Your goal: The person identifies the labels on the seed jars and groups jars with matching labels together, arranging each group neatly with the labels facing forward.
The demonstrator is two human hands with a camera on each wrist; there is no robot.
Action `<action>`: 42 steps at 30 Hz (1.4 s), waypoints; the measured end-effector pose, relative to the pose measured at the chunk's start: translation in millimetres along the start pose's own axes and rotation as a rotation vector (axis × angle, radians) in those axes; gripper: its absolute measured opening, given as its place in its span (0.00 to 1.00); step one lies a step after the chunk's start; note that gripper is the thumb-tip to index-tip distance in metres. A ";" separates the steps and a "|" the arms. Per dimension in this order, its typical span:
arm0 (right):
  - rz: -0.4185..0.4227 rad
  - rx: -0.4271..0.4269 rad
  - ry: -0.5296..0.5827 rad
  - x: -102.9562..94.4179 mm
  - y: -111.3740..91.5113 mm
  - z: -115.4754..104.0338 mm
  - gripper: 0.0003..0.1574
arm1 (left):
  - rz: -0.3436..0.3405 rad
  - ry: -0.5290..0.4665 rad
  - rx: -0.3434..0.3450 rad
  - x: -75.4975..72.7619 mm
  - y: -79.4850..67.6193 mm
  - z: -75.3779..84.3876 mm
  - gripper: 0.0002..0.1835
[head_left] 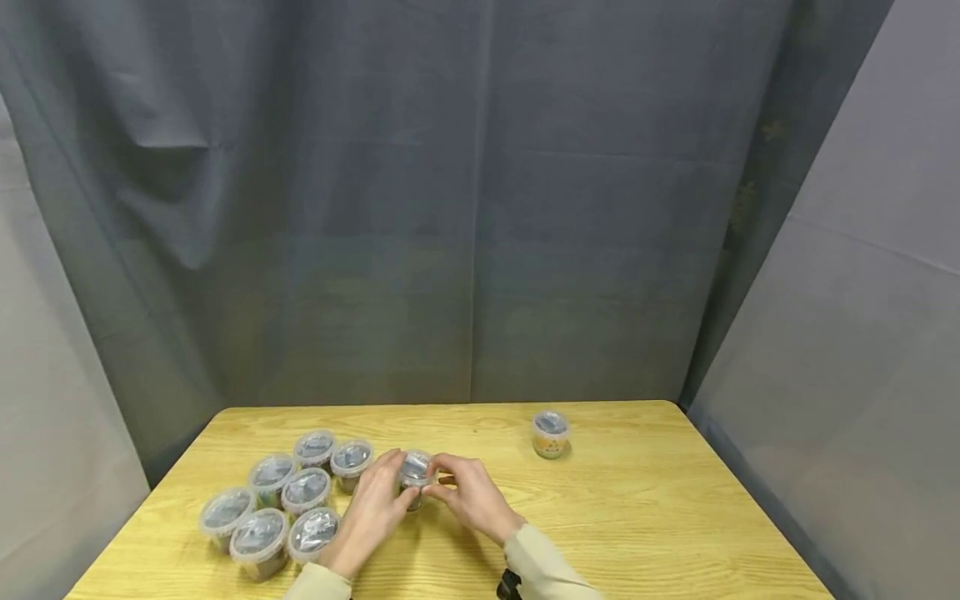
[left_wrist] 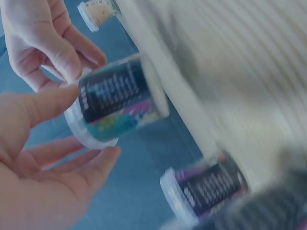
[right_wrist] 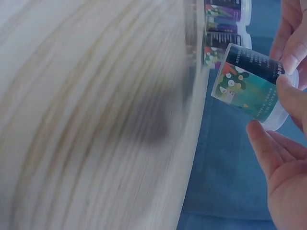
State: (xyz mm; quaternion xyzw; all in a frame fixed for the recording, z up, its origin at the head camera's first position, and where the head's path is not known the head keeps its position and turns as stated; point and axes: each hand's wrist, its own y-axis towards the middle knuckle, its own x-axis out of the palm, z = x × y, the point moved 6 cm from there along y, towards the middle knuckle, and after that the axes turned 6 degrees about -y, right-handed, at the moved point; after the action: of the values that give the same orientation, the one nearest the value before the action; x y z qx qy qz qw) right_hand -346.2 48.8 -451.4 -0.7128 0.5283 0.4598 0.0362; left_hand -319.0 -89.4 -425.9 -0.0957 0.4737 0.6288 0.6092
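A small clear plastic tub (head_left: pixel 415 467) with a pale lid is held between both hands, close over the wooden table. Its label (right_wrist: pixel 249 86) is teal with a dark panel of white print and coloured shapes. My left hand (head_left: pixel 372 502) grips the lid end from the left, thumb on one side and fingers on the other. From the right, my right hand (head_left: pixel 474 502) pinches the same lid end between thumb and fingers. In the left wrist view the tub's base (left_wrist: pixel 156 91) shows free of the fingers.
Several similar lidded tubs (head_left: pixel 258 533) stand grouped at the table's left, the closest beside my left wrist. One tub with a yellow-orange label (head_left: pixel 551 435) stands alone toward the back right. Behind the table (head_left: pixel 637 517) hangs a grey curtain (head_left: pixel 480 208).
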 end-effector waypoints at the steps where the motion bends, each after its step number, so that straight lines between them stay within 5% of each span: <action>1: 0.006 0.008 0.007 -1.7 -1.0 1.6 0.07 | 0.011 -0.010 -0.012 1.4 0.4 0.9 0.26; 17: 0.088 0.108 0.050 -28.2 -16.1 23.3 0.07 | 0.079 -0.180 -0.079 25.1 10.1 11.8 0.29; 26: 0.132 0.191 0.114 -40.9 -24.2 33.6 0.07 | 0.079 -0.254 -0.047 32.6 13.3 15.4 0.30; 32: 0.173 0.265 0.163 -46.7 -28.9 44.0 0.09 | 0.021 -0.318 -0.041 41.9 15.3 15.5 0.32; 42: 0.250 0.321 0.232 -60.7 -32.3 53.3 0.09 | -0.070 -0.550 -0.157 54.4 19.0 3.7 0.32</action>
State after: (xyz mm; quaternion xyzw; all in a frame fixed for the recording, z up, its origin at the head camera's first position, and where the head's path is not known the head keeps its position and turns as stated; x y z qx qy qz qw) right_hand -354.9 135.4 -454.0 -0.6749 0.6796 0.2860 0.0310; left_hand -346.7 -46.3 -452.7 0.0154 0.2368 0.6444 0.7269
